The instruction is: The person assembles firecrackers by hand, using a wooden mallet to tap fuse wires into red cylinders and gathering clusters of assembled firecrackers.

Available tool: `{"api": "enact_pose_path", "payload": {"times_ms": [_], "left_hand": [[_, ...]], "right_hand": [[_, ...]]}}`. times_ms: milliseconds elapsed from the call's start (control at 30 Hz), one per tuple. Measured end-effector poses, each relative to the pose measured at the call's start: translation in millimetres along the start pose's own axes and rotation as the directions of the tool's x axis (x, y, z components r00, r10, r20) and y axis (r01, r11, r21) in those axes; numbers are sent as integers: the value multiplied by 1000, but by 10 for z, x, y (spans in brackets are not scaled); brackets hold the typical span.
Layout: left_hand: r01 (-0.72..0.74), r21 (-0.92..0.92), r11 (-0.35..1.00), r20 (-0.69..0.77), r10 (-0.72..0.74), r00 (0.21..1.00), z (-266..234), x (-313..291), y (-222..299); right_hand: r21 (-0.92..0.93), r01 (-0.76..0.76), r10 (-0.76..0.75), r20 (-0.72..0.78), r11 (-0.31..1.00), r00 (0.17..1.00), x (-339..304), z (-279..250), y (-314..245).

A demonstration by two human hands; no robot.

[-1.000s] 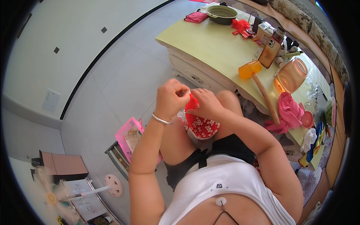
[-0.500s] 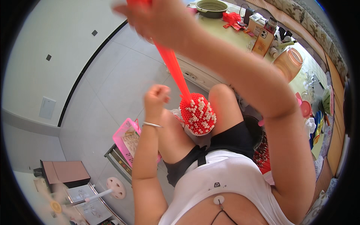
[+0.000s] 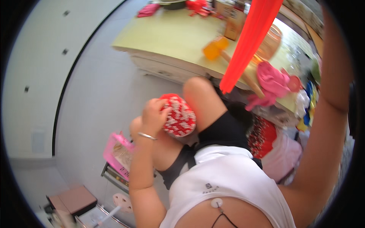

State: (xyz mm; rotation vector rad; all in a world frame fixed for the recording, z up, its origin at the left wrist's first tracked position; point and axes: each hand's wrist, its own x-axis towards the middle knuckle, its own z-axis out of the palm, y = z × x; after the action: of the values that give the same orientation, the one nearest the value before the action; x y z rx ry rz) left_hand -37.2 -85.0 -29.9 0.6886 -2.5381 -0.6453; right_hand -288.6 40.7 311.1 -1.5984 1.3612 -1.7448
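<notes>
Between my thighs stands a round bundle of red tubes (image 3: 178, 123), its upper face dotted with many small whitish tips. My left hand (image 3: 155, 112), with a silver bangle at the wrist, has its fingers curled against the bundle's left edge. My right forearm (image 3: 336, 64) reaches up past the top right rim, so my right hand is out of sight. A long bunch of red strips (image 3: 249, 47) hangs slanting from the upper edge, its lower end apart from the bundle; what holds its top is not shown.
A pale green table (image 3: 163, 36) ahead bears an orange block-like piece (image 3: 215, 48), a phone (image 3: 234, 24), a transparent orange jar (image 3: 272, 41) and a pink cloth (image 3: 270, 81). A pink basket (image 3: 110, 152) stands at left. More red tubes (image 3: 266, 133) lie right, beside a pale pink bag (image 3: 283, 154).
The red strips have come away from the bundle and swung up to the right with my right arm. My left hand has moved onto the bundle's edge. The whole view has shifted.
</notes>
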Motion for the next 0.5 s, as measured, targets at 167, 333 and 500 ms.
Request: {"api": "enact_pose_path", "payload": {"times_ms": [167, 333, 500], "left_hand": [[110, 40, 993, 149, -115, 982, 8, 148, -82], [224, -62, 973, 186, -209, 960, 49, 251, -52], [314, 59, 948, 226, -319, 920, 74, 331, -68]], "right_hand": [[-153, -336, 321, -115, 929, 940, -881, -564, 242], [-216, -575, 567, -105, 789, 817, -2303, -772, 1101], [-218, -641, 606, -210, 736, 767, -3537, -1026, 2004]]}}
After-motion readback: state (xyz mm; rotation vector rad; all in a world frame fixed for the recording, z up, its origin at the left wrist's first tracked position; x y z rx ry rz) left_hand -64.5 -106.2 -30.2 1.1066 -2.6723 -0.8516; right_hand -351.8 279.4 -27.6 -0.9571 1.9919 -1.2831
